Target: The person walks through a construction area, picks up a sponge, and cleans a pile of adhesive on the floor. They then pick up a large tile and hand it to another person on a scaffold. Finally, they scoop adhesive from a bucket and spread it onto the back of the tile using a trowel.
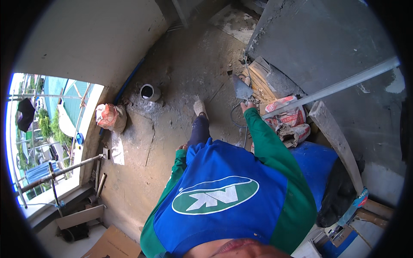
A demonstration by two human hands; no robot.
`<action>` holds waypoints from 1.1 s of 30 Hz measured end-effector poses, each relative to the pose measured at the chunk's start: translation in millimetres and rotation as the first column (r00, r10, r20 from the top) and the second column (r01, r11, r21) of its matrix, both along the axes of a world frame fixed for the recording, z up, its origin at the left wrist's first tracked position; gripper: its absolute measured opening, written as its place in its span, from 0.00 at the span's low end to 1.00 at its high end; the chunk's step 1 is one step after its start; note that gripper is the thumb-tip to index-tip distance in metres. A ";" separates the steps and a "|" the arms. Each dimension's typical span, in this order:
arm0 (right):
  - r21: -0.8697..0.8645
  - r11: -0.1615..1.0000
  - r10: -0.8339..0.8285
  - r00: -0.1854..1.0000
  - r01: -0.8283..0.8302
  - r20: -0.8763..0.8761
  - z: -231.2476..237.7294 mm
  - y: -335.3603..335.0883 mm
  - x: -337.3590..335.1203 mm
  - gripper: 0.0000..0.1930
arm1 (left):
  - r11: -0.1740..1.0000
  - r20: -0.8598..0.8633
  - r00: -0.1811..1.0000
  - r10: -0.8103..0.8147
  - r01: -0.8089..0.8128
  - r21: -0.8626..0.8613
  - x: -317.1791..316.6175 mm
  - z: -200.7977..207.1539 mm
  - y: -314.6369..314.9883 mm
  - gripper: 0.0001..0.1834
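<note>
Grey metal trowel (pixel 242 89): held by near end, presumably for reach.
Right hand (pixel 248 106): fingers clamped on it.
Left hand (pixel 182 147): fingers, cannot tell.

Worn on the head, left of a pair, looking steeply down through a fisheye lens.
Sits closest to the shirt (pixel 228 170), spread from the centre to six o'clock; faces past it onto the floor (pixel 176 77), farther off, toward twelve. Catches the right hand (pixel 247 105) near two o'clock, more distant than the shirt. Sweeps out to the window opening (pixel 49 133) at nine and the grey wall (pixel 335 51) at two, bowing the foot of the pale wall (pixel 99 38) between ten and eleven.
</note>
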State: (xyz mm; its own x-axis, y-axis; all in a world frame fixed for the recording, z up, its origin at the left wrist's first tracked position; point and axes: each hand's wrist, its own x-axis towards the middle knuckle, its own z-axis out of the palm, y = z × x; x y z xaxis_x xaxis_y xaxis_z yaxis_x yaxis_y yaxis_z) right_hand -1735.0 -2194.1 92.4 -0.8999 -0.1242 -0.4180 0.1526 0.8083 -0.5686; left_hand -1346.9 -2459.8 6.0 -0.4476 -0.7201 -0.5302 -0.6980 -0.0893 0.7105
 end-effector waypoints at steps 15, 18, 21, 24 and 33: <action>0.417 0.884 -0.395 0.813 0.210 0.428 -62.5 -61.2 -157.7 0.25 | 0.971 -0.013 0.973 -0.232 0.232 0.056 -543.6 61.0 -350.9 0.13; 0.349 0.909 -0.361 0.850 0.229 0.382 -83.7 -110.8 -267.0 0.24 | 0.975 -0.049 0.984 -0.170 0.175 0.139 -606.4 43.8 -365.4 0.11; 0.285 0.926 -0.324 0.911 0.249 0.256 -89.1 -139.3 -398.7 0.22 | 0.943 0.059 0.979 -0.194 0.170 0.286 -685.7 40.8 -332.4 0.12; 0.206 0.943 -0.278 0.959 0.262 0.052 -74.1 -156.7 -526.7 0.21 | 0.773 0.196 0.758 -0.622 0.635 -0.001 -761.8 58.6 -306.9 0.13; -0.168 0.860 -0.501 0.860 0.482 -0.098 2.6 -250.2 -852.6 0.18 | 0.755 0.108 0.747 -0.655 0.647 0.107 -986.4 21.1 -337.4 0.15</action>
State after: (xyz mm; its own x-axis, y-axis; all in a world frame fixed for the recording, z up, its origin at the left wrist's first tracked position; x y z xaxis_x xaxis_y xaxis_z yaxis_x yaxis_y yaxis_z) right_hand -2587.6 -2444.2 95.0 -0.9042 0.3033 -0.3007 0.4247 0.5634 -0.7087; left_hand -2333.2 -2797.3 27.1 -0.7197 -0.2451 -0.6495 -0.6874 0.3830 0.6172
